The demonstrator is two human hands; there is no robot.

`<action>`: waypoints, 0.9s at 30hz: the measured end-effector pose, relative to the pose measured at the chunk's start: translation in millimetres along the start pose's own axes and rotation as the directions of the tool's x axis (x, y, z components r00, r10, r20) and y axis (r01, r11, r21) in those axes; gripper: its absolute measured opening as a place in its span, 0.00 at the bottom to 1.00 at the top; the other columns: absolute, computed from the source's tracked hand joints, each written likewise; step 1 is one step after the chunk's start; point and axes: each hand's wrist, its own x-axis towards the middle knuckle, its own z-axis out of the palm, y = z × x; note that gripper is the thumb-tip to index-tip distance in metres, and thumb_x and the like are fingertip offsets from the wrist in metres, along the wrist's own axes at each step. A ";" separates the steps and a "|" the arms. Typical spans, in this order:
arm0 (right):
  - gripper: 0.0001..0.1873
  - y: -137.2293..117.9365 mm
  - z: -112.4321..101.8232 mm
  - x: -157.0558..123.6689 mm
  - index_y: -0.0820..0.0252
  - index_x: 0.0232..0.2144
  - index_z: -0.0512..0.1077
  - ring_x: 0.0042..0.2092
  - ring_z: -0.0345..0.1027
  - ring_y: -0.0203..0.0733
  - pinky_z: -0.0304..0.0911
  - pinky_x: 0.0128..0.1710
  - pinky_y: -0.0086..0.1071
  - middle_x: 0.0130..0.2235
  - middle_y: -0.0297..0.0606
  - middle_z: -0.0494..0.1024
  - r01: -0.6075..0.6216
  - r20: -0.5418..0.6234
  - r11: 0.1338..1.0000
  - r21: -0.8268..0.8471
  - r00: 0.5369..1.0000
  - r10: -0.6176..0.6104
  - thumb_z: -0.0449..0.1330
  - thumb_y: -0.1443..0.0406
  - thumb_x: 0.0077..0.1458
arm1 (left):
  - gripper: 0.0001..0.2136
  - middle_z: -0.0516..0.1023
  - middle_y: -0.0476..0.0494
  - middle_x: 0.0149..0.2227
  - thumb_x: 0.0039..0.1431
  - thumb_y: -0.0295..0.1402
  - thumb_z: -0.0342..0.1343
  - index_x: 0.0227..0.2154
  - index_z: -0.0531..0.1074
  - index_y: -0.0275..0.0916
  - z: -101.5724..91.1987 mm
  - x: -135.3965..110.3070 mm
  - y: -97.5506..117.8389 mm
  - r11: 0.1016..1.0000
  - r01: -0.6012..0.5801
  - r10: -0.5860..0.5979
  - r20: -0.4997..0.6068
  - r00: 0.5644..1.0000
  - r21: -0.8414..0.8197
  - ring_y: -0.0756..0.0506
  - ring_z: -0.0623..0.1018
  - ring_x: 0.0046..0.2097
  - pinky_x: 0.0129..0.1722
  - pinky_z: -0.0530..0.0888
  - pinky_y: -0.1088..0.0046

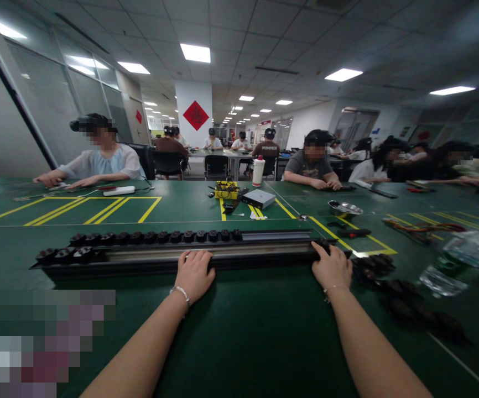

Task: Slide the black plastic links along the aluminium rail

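Rail (239,255), long and black, laid crosswise on the green table (239,337), stretching from nine o'clock to three o'clock just ahead of both forearms. Left hand (193,273) palm-down near its middle, grip open, fingers spread flat over the near edge, clasping nothing. Right hand (333,266) at the three o'clock end, fingers bent onto the rail; grip there impossible to judge, whether closed round the end or merely resting. Likely trouble from here: skewing or sliding of the rail under uneven pressing from two hands placed right of centre, with the nine o'clock end free; shaking loose of the round black caps (156,236) seated in a row along the far channel and at the nine o'clock end; sweeping aside of the loose pile (405,304) of the same caps at four o'clock from the right wrist, or knocking of the plastic bottle (434,279) just beyond it. In look: matt dark metal with a paler groove down its length, caps crowding the nine o'clock half, the three o'clock half bare.
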 end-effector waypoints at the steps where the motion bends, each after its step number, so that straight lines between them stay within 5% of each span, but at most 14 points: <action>1: 0.26 0.2 0.2 0.2 0.42 0.54 0.60 0.58 0.47 0.47 0.48 0.52 0.47 0.54 0.42 0.60 -0.002 0.000 1.000 0.003 1.000 0.002 0.47 0.64 0.52 | 0.11 0.74 0.48 0.43 0.51 0.34 0.47 0.39 0.67 0.44 -0.2 0.0 0.1 1.000 0.004 -0.004 0.003 1.000 -0.002 0.44 0.69 0.47 0.54 0.52 0.60; 27: 0.27 2.0 0.7 3.1 0.42 0.54 0.58 0.59 0.43 0.50 0.47 0.52 0.50 0.56 0.40 0.58 -0.074 0.042 0.997 0.030 0.996 0.073 0.48 0.63 0.50 | 0.12 0.74 0.47 0.43 0.52 0.34 0.47 0.39 0.67 0.45 -1.3 0.1 0.9 1.000 0.011 -0.011 0.012 1.000 -0.003 0.44 0.69 0.47 0.54 0.52 0.60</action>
